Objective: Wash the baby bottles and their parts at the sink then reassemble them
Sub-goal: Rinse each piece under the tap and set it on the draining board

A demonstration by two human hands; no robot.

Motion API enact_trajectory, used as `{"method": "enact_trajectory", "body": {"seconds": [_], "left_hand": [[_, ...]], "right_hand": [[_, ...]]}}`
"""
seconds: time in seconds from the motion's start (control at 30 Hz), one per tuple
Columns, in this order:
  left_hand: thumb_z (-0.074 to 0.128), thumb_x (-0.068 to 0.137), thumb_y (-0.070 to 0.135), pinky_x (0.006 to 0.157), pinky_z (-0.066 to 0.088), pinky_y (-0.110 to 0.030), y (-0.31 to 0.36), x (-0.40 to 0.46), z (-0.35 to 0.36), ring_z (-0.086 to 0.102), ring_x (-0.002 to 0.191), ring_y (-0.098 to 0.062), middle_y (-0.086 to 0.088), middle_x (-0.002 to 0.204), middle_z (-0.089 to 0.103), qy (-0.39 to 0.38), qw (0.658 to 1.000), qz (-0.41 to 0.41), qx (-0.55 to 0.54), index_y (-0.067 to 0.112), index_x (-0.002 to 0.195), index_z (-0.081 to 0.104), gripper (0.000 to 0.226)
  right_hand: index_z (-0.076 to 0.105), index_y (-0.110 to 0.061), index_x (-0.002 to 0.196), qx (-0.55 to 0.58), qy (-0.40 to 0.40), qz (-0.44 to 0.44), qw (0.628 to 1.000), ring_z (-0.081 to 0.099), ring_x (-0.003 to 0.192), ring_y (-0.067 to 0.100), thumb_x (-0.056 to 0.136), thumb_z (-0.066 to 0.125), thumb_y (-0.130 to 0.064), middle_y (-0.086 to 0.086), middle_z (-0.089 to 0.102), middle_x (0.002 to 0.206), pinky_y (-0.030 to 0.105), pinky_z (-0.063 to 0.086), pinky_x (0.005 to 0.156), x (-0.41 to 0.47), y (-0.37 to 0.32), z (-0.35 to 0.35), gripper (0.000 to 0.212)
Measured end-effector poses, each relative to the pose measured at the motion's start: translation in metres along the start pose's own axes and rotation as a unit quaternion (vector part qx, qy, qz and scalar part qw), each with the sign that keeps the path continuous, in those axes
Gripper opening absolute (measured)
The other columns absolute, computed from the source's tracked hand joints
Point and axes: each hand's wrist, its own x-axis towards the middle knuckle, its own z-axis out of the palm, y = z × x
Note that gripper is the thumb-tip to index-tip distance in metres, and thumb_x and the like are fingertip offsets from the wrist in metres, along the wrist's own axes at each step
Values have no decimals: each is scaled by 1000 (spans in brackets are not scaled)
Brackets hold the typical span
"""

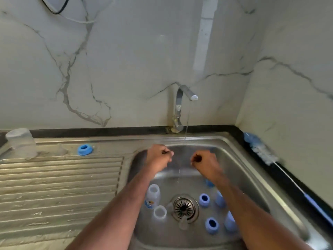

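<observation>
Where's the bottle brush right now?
In the head view the bottle brush lies outside the sink, on the dark counter edge to its right, bristle head toward the back corner by the wall; neither hand touches it.

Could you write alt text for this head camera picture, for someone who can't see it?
A person's left hand and right hand, both fisted and empty, hover over a stainless steel sink under a thinly trickling chrome tap. Clear baby bottles and blue screw rings lie around the drain.
</observation>
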Motion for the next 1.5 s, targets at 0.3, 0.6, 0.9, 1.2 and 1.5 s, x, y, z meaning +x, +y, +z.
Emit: {"method": "enact_trajectory", "body": {"seconds": [0.3, 0.6, 0.9, 1.2, 1.5], "left_hand": [[71, 90, 15, 53, 51, -17, -22, 17, 63, 48, 34, 5, -5, 64, 71, -2, 998, -54, 28, 18, 61, 67, 30], [74, 89, 13, 42, 41, -14, -35, 24, 53, 62, 59, -11, -8, 87, 74, -21, 996, -72, -45, 15, 93, 73, 4], [90, 70, 19, 90, 51, -24, -51, 25, 55, 67, 99, -10, 3, 106, 72, -65, 996, 41, 35, 19, 116, 72, 49], [55, 102, 10, 77, 61, -32, -33, 13, 66, 72, 88, -23, -19, 104, 72, -93, 901, -150, -397, 0, 113, 69, 20], [67, 88, -8, 85, 58, -31, -39, 15, 73, 71, 99, -21, -12, 105, 72, -29, 971, 38, -236, 8, 113, 67, 30]], "right_hand": [[72, -14, 118, -114, -60, 99, 987, 64, 116, 23, 86, 69, -2, 7, 70, 125, 28, 45, 103, 19, 94, 3, 35], [67, -18, 124, -151, -115, 57, 980, 64, 117, 28, 90, 68, -22, 7, 69, 124, 32, 48, 96, 32, 73, 36, 35], [60, -18, 122, 223, -161, 68, 959, 69, 84, 19, 106, 47, -33, 11, 69, 108, 37, 58, 80, 27, 5, 40, 25], [61, -35, 118, 345, -145, 26, 927, 57, 95, 20, 106, 46, -33, 2, 58, 120, 28, 46, 67, 15, -8, 30, 18], [62, -24, 117, 390, -37, 106, 914, 56, 82, 11, 108, 40, -36, 2, 63, 103, 21, 44, 60, 14, -22, 49, 27]]}}
